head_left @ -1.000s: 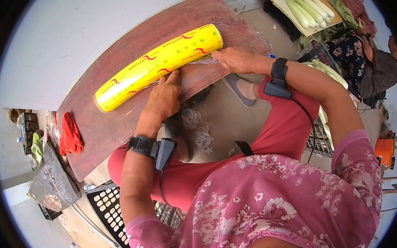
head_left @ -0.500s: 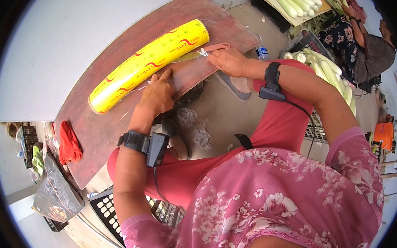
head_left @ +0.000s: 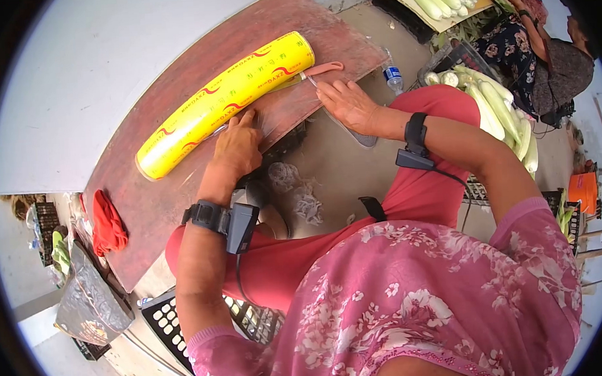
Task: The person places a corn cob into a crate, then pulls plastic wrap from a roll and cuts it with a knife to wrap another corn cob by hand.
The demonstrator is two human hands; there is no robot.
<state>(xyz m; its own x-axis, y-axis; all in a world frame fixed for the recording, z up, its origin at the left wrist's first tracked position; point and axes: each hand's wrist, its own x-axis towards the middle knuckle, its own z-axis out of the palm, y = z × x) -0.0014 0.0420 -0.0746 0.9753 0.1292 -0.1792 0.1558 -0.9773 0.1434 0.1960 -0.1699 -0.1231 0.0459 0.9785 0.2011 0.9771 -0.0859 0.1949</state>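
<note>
A yellow roll of cling film [head_left: 225, 103] with red and green print lies slantwise on the reddish table [head_left: 285, 15]. My left hand [head_left: 237, 147] rests at the table's near side with its fingers curled on the film's edge, close against the roll. My right hand [head_left: 348, 107] is farther right, fingertips together at the loose film; the exact grip is hard to see. Clear film stretches faintly between both hands. A knife with a pink handle [head_left: 325, 68] lies beside the roll's right end, its blade partly hidden by the roll.
A red cloth [head_left: 107, 222] lies at the table's left end. A water bottle [head_left: 393, 77] stands past the right edge. Long pale-green vegetables [head_left: 497, 103] fill a crate by my knee; another person sits beyond. Black crates [head_left: 165, 321] are below me.
My right hand has drawn slightly away from the knife handle, toward me, its fingers straighter. My left fingers have curled in. The roll has turned a little in place.
</note>
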